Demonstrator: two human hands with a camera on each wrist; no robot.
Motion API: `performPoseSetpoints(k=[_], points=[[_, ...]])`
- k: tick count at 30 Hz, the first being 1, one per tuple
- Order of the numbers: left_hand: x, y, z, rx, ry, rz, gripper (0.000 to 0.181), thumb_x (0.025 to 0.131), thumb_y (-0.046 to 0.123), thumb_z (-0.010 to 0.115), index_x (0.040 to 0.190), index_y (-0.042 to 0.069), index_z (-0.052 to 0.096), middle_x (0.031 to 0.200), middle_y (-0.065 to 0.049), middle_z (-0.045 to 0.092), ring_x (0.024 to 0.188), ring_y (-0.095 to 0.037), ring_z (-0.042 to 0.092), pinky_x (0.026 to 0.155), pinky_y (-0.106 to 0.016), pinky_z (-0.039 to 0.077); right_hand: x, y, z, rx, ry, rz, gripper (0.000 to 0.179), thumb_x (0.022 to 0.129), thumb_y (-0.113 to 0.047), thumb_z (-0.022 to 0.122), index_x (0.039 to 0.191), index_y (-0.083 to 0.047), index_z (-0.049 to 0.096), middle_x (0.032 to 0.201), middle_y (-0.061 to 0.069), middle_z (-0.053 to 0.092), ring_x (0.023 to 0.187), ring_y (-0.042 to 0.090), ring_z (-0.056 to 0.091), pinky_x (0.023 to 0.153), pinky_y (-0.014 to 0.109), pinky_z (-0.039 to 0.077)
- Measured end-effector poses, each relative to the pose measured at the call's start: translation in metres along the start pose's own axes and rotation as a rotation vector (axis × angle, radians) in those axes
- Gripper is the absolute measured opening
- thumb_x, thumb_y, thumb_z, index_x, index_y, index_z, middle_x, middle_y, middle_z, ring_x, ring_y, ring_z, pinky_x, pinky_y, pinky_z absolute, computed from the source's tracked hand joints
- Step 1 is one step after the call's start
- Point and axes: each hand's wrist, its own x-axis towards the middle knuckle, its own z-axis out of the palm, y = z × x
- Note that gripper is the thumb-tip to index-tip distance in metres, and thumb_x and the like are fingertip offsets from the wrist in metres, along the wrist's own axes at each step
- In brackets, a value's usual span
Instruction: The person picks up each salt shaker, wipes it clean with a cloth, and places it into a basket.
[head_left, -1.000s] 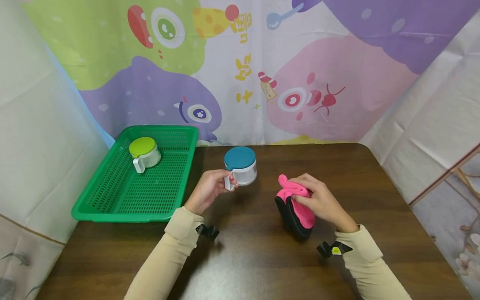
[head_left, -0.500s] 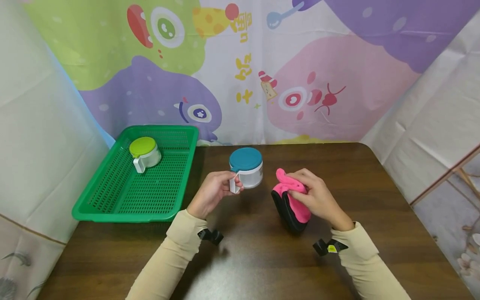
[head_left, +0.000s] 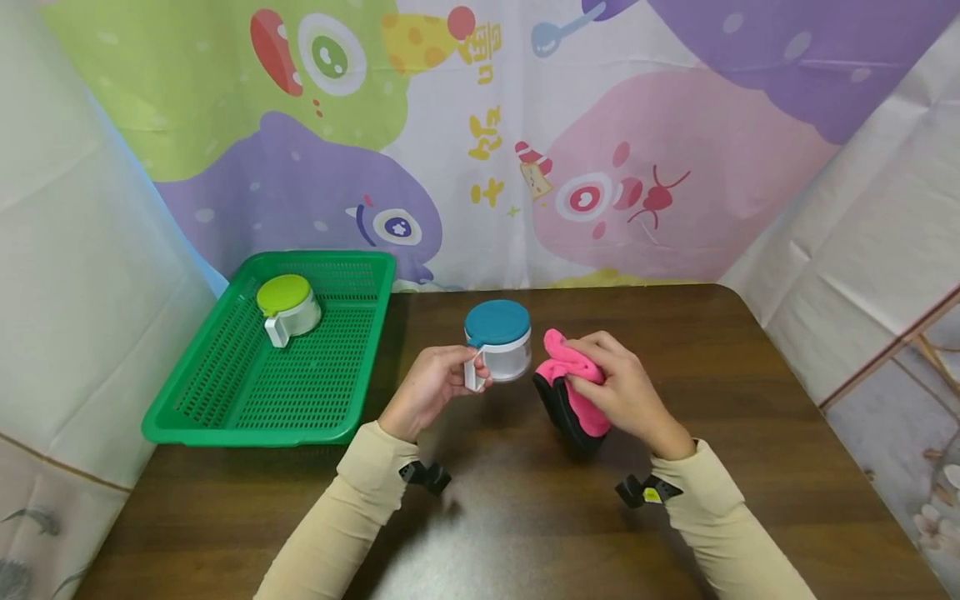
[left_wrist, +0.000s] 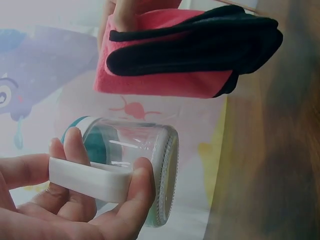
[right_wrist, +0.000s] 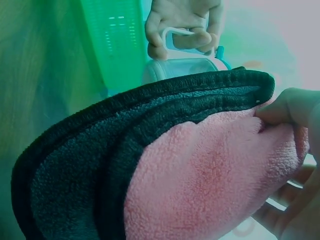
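A clear glass jar (head_left: 510, 360) with a blue lid and a white handle hangs above the table, and my left hand (head_left: 435, 385) grips it by that handle. In the left wrist view the fingers curl round the white handle (left_wrist: 90, 181). My right hand (head_left: 626, 387) pinches a folded pink cloth (head_left: 588, 408) with black edging, just right of the jar. Cloth and jar look apart in the head view. The right wrist view shows the cloth (right_wrist: 190, 170) large in front, hiding part of the jar (right_wrist: 182, 67).
At the left stands a green plastic basket (head_left: 255, 435) with a perforated floor. Inside it sits a similar jar (head_left: 288, 304) with a lime-green lid and a white handle. The brown wooden table (head_left: 510, 533) ends at a printed curtain (head_left: 480, 233) behind.
The left hand has carried the jar a little to the right. My right hand has brought the pink cloth leftward and slightly away from me, narrowing the gap to the jar.
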Motion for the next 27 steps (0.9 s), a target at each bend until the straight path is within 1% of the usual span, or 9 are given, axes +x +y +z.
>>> performPoseSetpoints(k=[2, 7, 11, 17, 24, 27], points=[[0.000, 0.000, 0.001, -0.006, 0.001, -0.004, 0.024, 0.097, 0.012, 0.044, 0.082, 0.002, 0.059, 0.073, -0.002, 0.065, 0.071, -0.018, 0.067, 0.075, -0.031, 0.056, 0.001, -0.002, 0.001, -0.007, 0.007, -0.006, 0.039, 0.077, -0.001, 0.076, 0.115, -0.003, 0.069, 0.102, 0.010, 0.064, 0.085, 0.016, 0.057, 0.067, 0.024, 0.049], [0.001, -0.001, 0.004, -0.010, -0.021, -0.006, 0.023, 0.097, 0.012, 0.044, 0.082, 0.003, 0.059, 0.072, -0.001, 0.065, 0.071, -0.018, 0.067, 0.076, -0.032, 0.056, 0.003, -0.006, 0.004, -0.022, 0.025, -0.023, 0.041, 0.076, 0.000, 0.076, 0.116, -0.001, 0.068, 0.101, 0.011, 0.064, 0.083, 0.016, 0.056, 0.064, 0.024, 0.048], [0.001, -0.001, 0.007, 0.002, -0.038, -0.002, 0.023, 0.097, 0.013, 0.044, 0.082, 0.003, 0.059, 0.072, -0.001, 0.065, 0.071, -0.018, 0.067, 0.075, -0.032, 0.056, 0.004, -0.007, 0.007, -0.054, 0.032, -0.033, 0.042, 0.076, -0.001, 0.076, 0.118, -0.002, 0.068, 0.101, 0.011, 0.063, 0.081, 0.016, 0.055, 0.063, 0.025, 0.047], [-0.001, -0.002, 0.012, 0.006, -0.051, -0.019, 0.023, 0.097, 0.014, 0.044, 0.082, 0.004, 0.059, 0.072, -0.001, 0.063, 0.071, -0.019, 0.068, 0.076, -0.034, 0.057, 0.005, -0.007, 0.011, -0.101, 0.051, -0.067, 0.043, 0.075, -0.003, 0.077, 0.117, -0.003, 0.068, 0.100, 0.010, 0.063, 0.082, 0.017, 0.055, 0.062, 0.028, 0.047], [0.000, -0.001, 0.015, -0.009, -0.028, -0.029, 0.024, 0.097, 0.013, 0.044, 0.079, 0.005, 0.057, 0.068, -0.001, 0.062, 0.067, -0.017, 0.067, 0.074, -0.033, 0.057, 0.004, -0.007, 0.016, -0.141, 0.077, -0.107, 0.043, 0.074, -0.003, 0.078, 0.116, -0.002, 0.068, 0.099, 0.011, 0.063, 0.082, 0.018, 0.056, 0.063, 0.031, 0.049], [0.000, 0.000, 0.016, -0.002, -0.021, -0.028, 0.024, 0.097, 0.013, 0.044, 0.078, 0.005, 0.057, 0.067, 0.000, 0.061, 0.066, -0.016, 0.067, 0.073, -0.032, 0.057, 0.004, -0.008, 0.018, -0.153, 0.089, -0.117, 0.044, 0.073, -0.003, 0.079, 0.115, -0.002, 0.068, 0.099, 0.012, 0.063, 0.083, 0.020, 0.057, 0.064, 0.032, 0.051]])
